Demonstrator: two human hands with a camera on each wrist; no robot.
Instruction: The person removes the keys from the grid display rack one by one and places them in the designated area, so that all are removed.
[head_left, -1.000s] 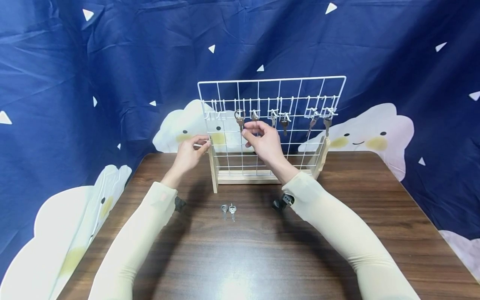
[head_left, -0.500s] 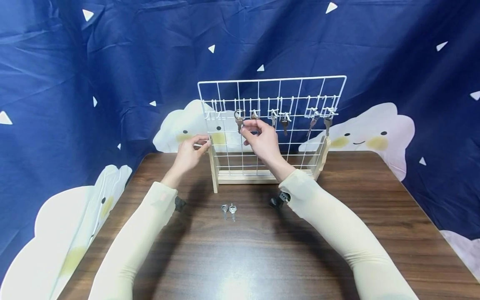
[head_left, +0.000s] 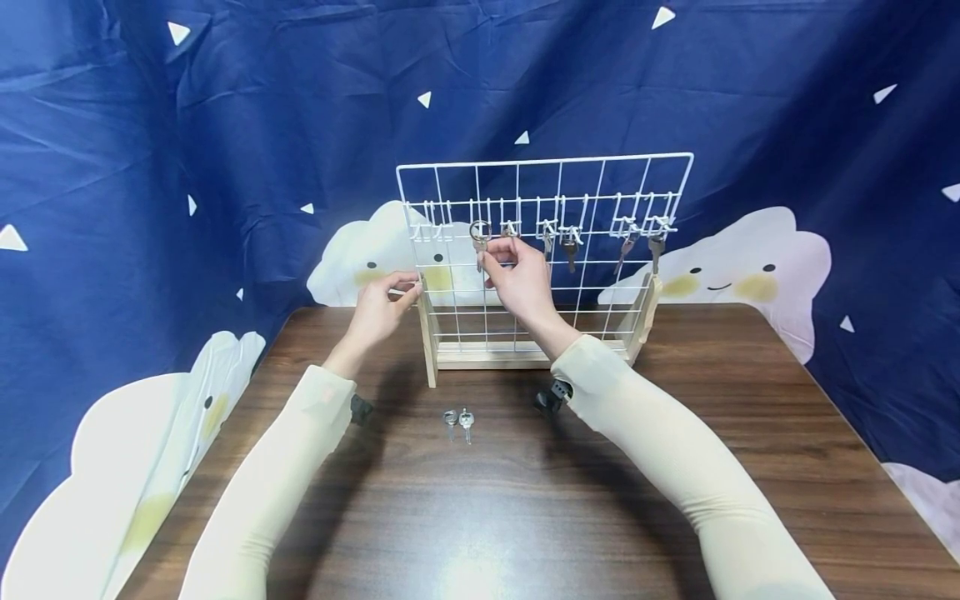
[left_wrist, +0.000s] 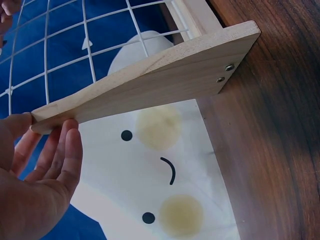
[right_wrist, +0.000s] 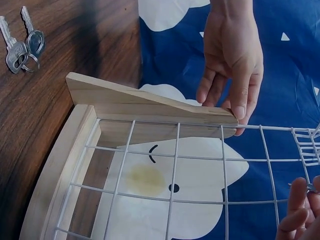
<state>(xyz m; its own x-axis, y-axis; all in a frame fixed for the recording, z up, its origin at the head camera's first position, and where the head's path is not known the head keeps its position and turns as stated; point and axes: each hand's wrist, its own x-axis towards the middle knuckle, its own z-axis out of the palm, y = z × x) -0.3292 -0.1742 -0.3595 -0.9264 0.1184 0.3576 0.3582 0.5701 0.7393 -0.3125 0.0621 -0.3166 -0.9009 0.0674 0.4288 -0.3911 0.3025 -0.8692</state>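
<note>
My right hand (head_left: pixel 521 279) is raised in front of the white wire grid (head_left: pixel 558 161) and pinches a key (head_left: pixel 480 245) by its blade, with the key ring uppermost. The ring overlaps the row of small white hooks in the head view; I cannot tell whether it is on one. In the right wrist view only a bit of the key (right_wrist: pixel 311 187) shows at the fingertips. My left hand (head_left: pixel 378 310) grips the tip of the rack's left wooden side support (left_wrist: pixel 150 82) between thumb and fingers.
Several keys, such as a brown key (head_left: pixel 571 252) and a darker key (head_left: pixel 656 250), hang from hooks further right. Two silver keys with rings, a left key (head_left: pixel 451 419) and a right key (head_left: pixel 467 423), lie on the wooden table (head_left: pixel 600 500). A blue curtain (head_left: pixel 262 125) hangs behind.
My right hand has shifted slightly left and up along the grid, with the key tilting a little in its fingers. The left hand stays on the wooden support.
</note>
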